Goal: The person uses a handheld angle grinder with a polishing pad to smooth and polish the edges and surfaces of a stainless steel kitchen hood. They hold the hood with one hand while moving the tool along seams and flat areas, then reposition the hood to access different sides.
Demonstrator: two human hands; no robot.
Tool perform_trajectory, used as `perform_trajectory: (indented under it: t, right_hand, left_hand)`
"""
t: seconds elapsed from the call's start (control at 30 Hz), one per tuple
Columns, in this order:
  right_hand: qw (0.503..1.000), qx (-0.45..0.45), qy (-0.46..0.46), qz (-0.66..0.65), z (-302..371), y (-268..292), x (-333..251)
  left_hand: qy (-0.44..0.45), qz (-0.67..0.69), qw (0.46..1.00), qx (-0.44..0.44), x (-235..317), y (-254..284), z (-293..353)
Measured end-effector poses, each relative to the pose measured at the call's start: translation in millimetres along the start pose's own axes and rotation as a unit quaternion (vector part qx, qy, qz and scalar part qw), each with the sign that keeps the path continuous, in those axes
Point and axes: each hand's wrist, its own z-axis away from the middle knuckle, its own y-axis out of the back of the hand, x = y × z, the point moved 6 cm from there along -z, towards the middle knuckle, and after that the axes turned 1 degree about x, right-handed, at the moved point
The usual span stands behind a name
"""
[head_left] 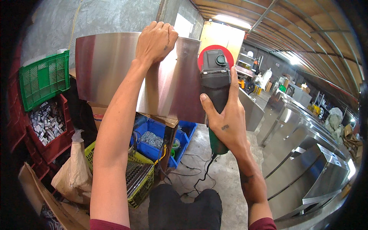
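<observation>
A wide, shiny sheet of metal [107, 69] stands on edge in front of me, by a wooden bench edge [163, 119]. My left hand [156, 43] is closed over its top rim, fingers curled out of sight behind it. In my right hand [229, 124] is an angle grinder [215, 88], black at the head and green at the handle, held upright with the thumb on its near side. Its red disc [229, 57] shows behind the head at the sheet's right end; whether they touch I cannot tell. A black cord [209, 166] hangs from the handle.
Blue bins [151, 152] with small metal parts sit below the sheet. A yellow-green crate [140, 191], a tan sack [74, 168], a red crate [57, 151] of metal pieces and a green crate [45, 78] stand left. Cables lie on the floor; steel panels [299, 168] line the right.
</observation>
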Motion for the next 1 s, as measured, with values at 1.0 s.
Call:
perform_trajectory:
  t: [1.0]
  right_hand:
    - [0.951, 0.227, -0.096, -0.188, -79, 149, 162]
  left_hand:
    - [0.024, 0.000, 0.994, -0.106, 59, -63, -52]
